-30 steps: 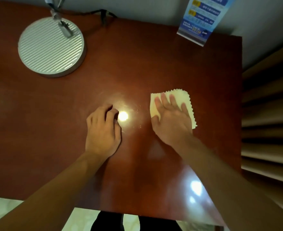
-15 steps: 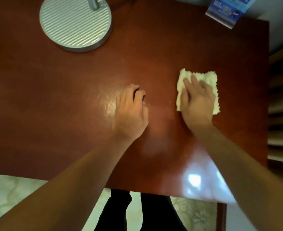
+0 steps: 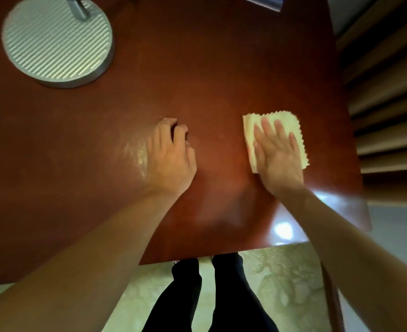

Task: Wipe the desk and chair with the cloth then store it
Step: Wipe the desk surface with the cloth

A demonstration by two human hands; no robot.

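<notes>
Both bare forearms reach forward from the lower edge of the view. The left hand (image 3: 170,154) lies knuckles up, its fingers curled under and holding nothing. The right hand (image 3: 278,155) is spread flat, palm down, with straight fingers slightly apart. The two hands sit level with each other, well apart

Pale patterned floor (image 3: 281,279), slatted panel (image 3: 384,116) beside.
</notes>
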